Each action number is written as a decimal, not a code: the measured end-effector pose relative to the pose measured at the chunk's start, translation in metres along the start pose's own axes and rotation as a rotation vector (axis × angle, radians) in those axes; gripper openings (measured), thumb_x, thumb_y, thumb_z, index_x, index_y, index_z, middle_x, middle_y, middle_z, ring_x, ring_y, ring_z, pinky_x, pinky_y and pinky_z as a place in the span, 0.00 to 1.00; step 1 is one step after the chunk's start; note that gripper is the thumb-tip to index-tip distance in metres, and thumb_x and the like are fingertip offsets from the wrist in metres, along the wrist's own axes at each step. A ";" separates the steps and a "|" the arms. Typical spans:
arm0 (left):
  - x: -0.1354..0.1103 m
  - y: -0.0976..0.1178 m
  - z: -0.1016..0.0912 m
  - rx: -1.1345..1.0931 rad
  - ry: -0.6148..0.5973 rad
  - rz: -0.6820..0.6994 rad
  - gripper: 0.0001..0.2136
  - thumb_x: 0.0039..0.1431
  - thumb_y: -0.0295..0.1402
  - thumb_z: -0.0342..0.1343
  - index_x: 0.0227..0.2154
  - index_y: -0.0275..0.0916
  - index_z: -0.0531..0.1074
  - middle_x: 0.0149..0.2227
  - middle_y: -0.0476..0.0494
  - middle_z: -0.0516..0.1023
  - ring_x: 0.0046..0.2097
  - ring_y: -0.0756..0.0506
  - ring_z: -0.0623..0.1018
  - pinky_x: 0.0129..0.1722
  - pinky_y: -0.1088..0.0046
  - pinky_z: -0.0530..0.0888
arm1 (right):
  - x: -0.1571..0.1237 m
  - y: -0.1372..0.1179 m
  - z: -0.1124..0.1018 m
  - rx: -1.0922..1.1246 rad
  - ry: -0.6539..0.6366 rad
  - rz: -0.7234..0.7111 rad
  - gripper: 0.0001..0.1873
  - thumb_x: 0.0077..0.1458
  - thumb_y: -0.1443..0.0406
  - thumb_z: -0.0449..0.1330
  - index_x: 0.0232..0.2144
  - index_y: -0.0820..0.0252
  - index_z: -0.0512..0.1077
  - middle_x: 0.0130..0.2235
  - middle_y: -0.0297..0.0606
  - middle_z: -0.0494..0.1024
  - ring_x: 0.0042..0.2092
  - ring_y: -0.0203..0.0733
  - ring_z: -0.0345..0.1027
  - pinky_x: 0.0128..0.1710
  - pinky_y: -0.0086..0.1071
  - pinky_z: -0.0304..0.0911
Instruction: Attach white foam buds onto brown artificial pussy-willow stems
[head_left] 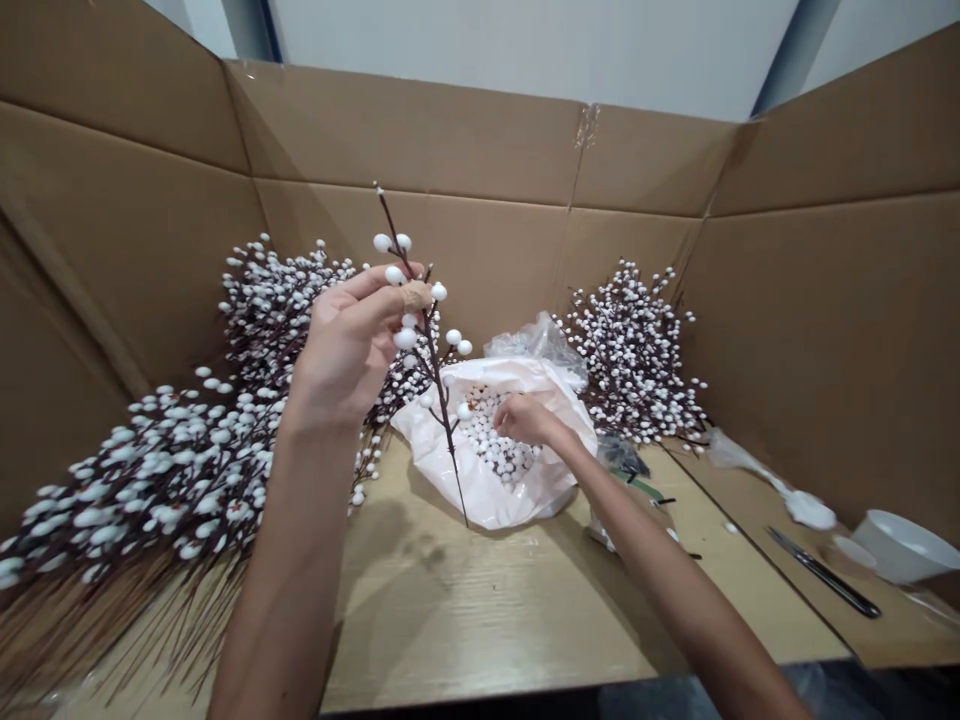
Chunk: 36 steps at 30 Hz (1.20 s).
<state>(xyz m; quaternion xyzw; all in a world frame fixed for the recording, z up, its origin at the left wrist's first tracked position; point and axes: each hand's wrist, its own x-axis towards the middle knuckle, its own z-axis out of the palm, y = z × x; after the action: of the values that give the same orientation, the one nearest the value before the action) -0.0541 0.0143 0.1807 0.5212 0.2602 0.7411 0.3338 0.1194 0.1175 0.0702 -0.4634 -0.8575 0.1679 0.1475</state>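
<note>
My left hand (pixel 356 335) is closed on a thin brown artificial berry stem (pixel 437 385), raised above the table. The stem tilts, its bare pointed end down, with white berries on short side twigs. A tan wrap covers the thumb tip. My right hand (pixel 525 418) reaches into an open white plastic bag (pixel 495 510), its fingers curled down at the loose white berries (pixel 506 460) inside. What those fingertips hold, if anything, is hidden.
Bundles of white-berried stems lie at the left (pixel 165 470) and stand at the back right (pixel 630 350). Cardboard walls (pixel 450 130) surround the table (pixel 480 620). On the right are a knife (pixel 825 575), a white bowl (pixel 904 545) and a clear plastic bag (pixel 772 480).
</note>
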 end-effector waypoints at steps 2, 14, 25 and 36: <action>-0.001 0.000 0.001 -0.003 -0.011 -0.010 0.06 0.40 0.23 0.63 0.20 0.41 0.75 0.29 0.48 0.75 0.29 0.51 0.72 0.23 0.78 0.67 | 0.006 0.000 0.008 -0.022 0.010 0.024 0.10 0.43 0.77 0.57 0.26 0.66 0.77 0.29 0.42 0.78 0.31 0.39 0.69 0.29 0.27 0.58; -0.005 -0.003 0.005 0.033 -0.055 -0.021 0.04 0.39 0.26 0.63 0.21 0.39 0.75 0.30 0.48 0.76 0.28 0.52 0.73 0.22 0.79 0.64 | 0.025 0.002 0.029 0.008 0.067 -0.057 0.11 0.40 0.77 0.58 0.29 0.67 0.75 0.29 0.38 0.76 0.30 0.37 0.65 0.31 0.26 0.54; -0.007 0.000 0.009 0.035 -0.068 -0.047 0.05 0.38 0.25 0.62 0.22 0.37 0.75 0.31 0.47 0.76 0.32 0.50 0.75 0.26 0.78 0.68 | 0.019 0.007 0.023 0.234 0.230 -0.124 0.03 0.42 0.71 0.59 0.25 0.66 0.69 0.29 0.38 0.73 0.31 0.37 0.64 0.33 0.29 0.58; -0.009 -0.005 0.012 0.058 -0.106 -0.046 0.05 0.39 0.25 0.63 0.24 0.38 0.76 0.32 0.46 0.77 0.31 0.49 0.75 0.28 0.75 0.70 | -0.025 -0.017 -0.036 1.045 0.033 -0.163 0.10 0.48 0.61 0.62 0.33 0.60 0.70 0.36 0.38 0.73 0.33 0.34 0.69 0.38 0.32 0.69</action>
<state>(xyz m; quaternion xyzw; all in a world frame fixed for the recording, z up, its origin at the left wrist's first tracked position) -0.0393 0.0108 0.1759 0.5630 0.2755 0.6969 0.3486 0.1343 0.0934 0.1071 -0.2626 -0.6903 0.5535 0.3850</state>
